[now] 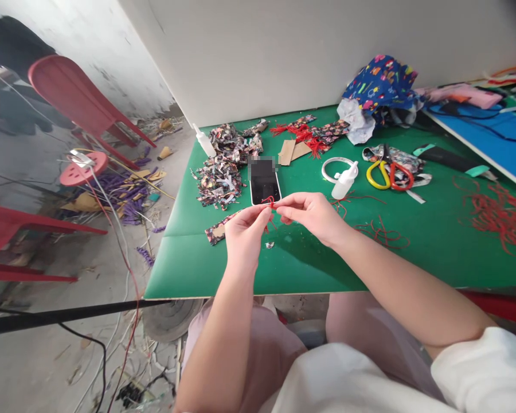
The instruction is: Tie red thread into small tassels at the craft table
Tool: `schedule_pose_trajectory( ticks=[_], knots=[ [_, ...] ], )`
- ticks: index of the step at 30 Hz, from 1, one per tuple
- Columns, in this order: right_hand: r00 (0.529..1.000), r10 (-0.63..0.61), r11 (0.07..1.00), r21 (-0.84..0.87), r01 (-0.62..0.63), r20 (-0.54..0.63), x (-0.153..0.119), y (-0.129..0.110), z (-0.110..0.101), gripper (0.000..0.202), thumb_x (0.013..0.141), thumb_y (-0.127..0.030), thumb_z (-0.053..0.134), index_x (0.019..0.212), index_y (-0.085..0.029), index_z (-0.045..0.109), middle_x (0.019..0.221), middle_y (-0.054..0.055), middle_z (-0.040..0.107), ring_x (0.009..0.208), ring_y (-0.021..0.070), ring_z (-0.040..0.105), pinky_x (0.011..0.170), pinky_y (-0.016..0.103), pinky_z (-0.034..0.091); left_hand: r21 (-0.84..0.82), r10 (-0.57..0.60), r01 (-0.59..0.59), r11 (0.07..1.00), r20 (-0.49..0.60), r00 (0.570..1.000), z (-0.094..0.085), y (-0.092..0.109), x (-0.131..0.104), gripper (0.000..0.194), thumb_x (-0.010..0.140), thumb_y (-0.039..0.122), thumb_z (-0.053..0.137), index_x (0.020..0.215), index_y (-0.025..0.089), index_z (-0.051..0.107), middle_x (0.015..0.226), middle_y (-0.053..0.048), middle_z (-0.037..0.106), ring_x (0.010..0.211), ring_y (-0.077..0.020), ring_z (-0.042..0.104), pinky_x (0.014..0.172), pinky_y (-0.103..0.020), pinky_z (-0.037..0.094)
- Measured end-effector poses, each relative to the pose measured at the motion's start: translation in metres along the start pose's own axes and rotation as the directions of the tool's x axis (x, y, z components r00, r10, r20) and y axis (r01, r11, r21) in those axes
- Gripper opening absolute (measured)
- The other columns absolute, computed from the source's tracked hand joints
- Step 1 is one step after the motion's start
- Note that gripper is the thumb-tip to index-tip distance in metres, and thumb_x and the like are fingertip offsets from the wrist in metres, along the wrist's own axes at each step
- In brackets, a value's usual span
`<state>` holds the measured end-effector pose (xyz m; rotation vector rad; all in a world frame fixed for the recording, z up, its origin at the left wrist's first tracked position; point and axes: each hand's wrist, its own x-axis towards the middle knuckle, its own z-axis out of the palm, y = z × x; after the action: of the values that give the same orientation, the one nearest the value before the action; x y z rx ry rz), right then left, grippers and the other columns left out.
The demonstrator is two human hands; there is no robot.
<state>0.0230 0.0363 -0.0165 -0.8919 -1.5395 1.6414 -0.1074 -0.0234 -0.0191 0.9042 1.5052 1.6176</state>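
Observation:
Between my fingertips is a knotted red cord point(271, 202), held above the green table. My left hand point(248, 222) pinches it from the left and my right hand point(308, 212) from the right, the fingertips almost meeting. Just behind them lies a phone point(264, 182) with a dark screen. A floral fabric strip with a tan piece on it point(217, 232) lies partly behind my left hand. Loose red cords point(380, 232) are spread to the right of my right hand. A tiny fabric scrap point(269, 245) sits below my hands.
A heap of fabric scraps point(219, 180) and a white squeeze bottle point(205, 141) are at the left. Further right are another bottle point(345, 180), a white ring point(327, 162), yellow-and-red-handled scissors point(379, 175), a cutter point(445, 159) and a red cord pile point(505, 221). Red chairs point(75, 86) stand beyond the table.

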Motion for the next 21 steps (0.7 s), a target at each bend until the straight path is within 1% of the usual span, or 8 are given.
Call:
schedule_pose_trajectory(
  ticks=[3,7,10,12,14,16,19,21],
  knots=[
    [0.999,-0.049,0.993,-0.107,0.047,-0.014,-0.0006,0.0007,0.0003,0.02,0.072,-0.03,0.063,0.084,-0.016,0.069,0.071,0.002,0.067,0.063,0.0117,0.06,0.064,0.027,0.049,0.074,0.023,-0.024,0.997,0.024,0.999,-0.0016,-0.0014,0.0008,0.019,0.067,0.032,0.07,0.078,0.016,0.071,0.068,-0.002,0.069,0.062,-0.011,0.06,0.059,-0.021,0.045],
    [0.994,-0.109,0.966,-0.239,0.098,-0.033,-0.0002,0.0033,0.0001,0.018,0.075,-0.032,0.059,0.08,-0.016,0.067,0.071,0.002,0.067,0.062,0.0122,0.059,0.06,0.026,0.047,0.2,0.057,-0.075,0.977,0.098,0.994,-0.0042,-0.0042,0.0024,0.018,0.07,0.032,0.066,0.08,0.017,0.07,0.073,-0.002,0.069,0.066,-0.0121,0.061,0.06,-0.022,0.046],
    [0.991,-0.123,0.955,-0.277,0.107,-0.043,-0.0001,0.0046,-0.0004,0.016,0.076,-0.03,0.058,0.079,-0.016,0.065,0.072,0.002,0.067,0.062,0.0126,0.059,0.06,0.026,0.046,0.254,0.08,-0.123,0.96,0.173,0.982,-0.0051,-0.0054,0.0028,0.018,0.073,0.031,0.063,0.083,0.017,0.068,0.079,-0.003,0.069,0.071,-0.0134,0.063,0.067,-0.024,0.048],
    [0.99,-0.137,0.951,-0.284,0.12,-0.042,-0.0002,0.005,-0.0004,0.015,0.076,-0.029,0.056,0.079,-0.017,0.064,0.074,0.002,0.068,0.064,0.0129,0.06,0.062,0.026,0.047,0.255,0.079,-0.134,0.958,0.215,0.973,-0.0048,-0.0054,0.0023,0.022,0.073,0.032,0.063,0.09,0.018,0.066,0.086,-0.005,0.069,0.078,-0.0153,0.064,0.073,-0.027,0.05],
    [0.988,-0.149,0.949,-0.287,0.13,-0.045,-0.0004,0.005,-0.0001,0.013,0.076,-0.028,0.055,0.078,-0.017,0.063,0.073,0.002,0.067,0.065,0.013,0.06,0.063,0.026,0.048,0.23,0.086,-0.141,0.963,0.235,0.968,-0.004,-0.0053,0.0018,0.027,0.072,0.032,0.065,0.095,0.018,0.065,0.093,-0.006,0.069,0.086,-0.0168,0.064,0.08,-0.029,0.05],
    [0.988,-0.148,0.951,-0.282,0.128,-0.049,-0.0006,0.0044,0.0005,0.013,0.076,-0.028,0.056,0.077,-0.017,0.063,0.073,0.002,0.067,0.065,0.0129,0.06,0.063,0.026,0.048,0.203,0.098,-0.146,0.968,0.227,0.969,-0.0034,-0.0053,0.0017,0.027,0.071,0.032,0.066,0.094,0.017,0.066,0.092,-0.005,0.07,0.083,-0.0168,0.065,0.079,-0.03,0.051],
    [0.99,-0.13,0.958,-0.264,0.113,-0.05,-0.001,0.0025,0.0013,0.017,0.076,-0.032,0.058,0.079,-0.017,0.065,0.073,0.002,0.067,0.063,0.0129,0.06,0.061,0.026,0.047,0.222,0.127,-0.159,0.962,0.153,0.98,-0.0037,-0.0055,0.0022,0.021,0.071,0.032,0.066,0.087,0.018,0.069,0.085,-0.004,0.071,0.075,-0.0163,0.065,0.073,-0.029,0.052],
    [0.992,-0.114,0.967,-0.235,0.1,-0.047,-0.0014,0.0012,0.0016,0.019,0.075,-0.034,0.06,0.081,-0.017,0.066,0.074,0.003,0.068,0.065,0.013,0.06,0.062,0.027,0.048,0.256,0.153,-0.176,0.95,0.11,0.982,-0.0044,-0.0054,0.0025,0.019,0.071,0.031,0.066,0.084,0.019,0.071,0.085,-0.003,0.072,0.076,-0.0167,0.066,0.074,-0.029,0.052]
  ],
)
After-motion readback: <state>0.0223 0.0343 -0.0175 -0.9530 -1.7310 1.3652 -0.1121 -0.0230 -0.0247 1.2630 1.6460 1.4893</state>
